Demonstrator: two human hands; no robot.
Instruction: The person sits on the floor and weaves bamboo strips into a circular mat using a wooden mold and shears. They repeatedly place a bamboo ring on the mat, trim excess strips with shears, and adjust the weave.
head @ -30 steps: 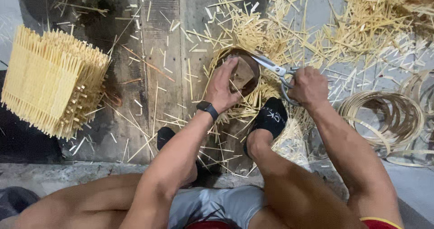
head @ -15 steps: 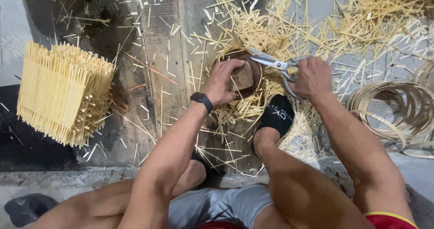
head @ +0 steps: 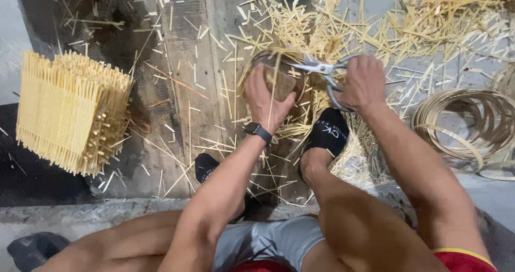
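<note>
My left hand, with a black watch on the wrist, grips a small round bamboo basket with a ring rim, held on the floor in front of my feet. My right hand holds a pair of metal shears whose blades point left at the basket's upper rim. Thin bamboo slivers stick out around the basket. Part of the basket is hidden behind my left hand.
A stack of woven bamboo slat pieces stands at the left. Coiled bamboo rings lie at the right. Loose bamboo offcuts litter the wooden boards and floor. My feet in black socks rest below the basket.
The view has shifted a little, so the stack at the left sits lower in frame. Both hands keep their hold; the basket has turned slightly in my left hand.
</note>
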